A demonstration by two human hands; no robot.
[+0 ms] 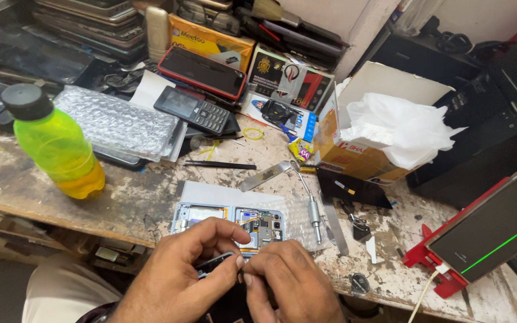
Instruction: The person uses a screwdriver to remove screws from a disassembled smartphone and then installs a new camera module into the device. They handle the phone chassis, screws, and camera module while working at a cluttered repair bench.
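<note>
My left hand (181,278) and my right hand (291,284) meet at the front edge of the bench, both pinching a small dark phone part (215,263) between fingertips. Just behind them lies an opened smartphone (228,224) with its back off, circuit board and camera showing, resting on a white sheet and bubble wrap. A silver screwdriver (312,206) lies to its right, beside metal tweezers (264,175).
A green bottle (55,143) stands at left. A keypad phone (191,109), a red-cased phone (201,72), bubble wrap and boxes crowd the back. A cardboard box with white plastic (384,128) sits right. A phone with a green line (489,230) rests on a red stand.
</note>
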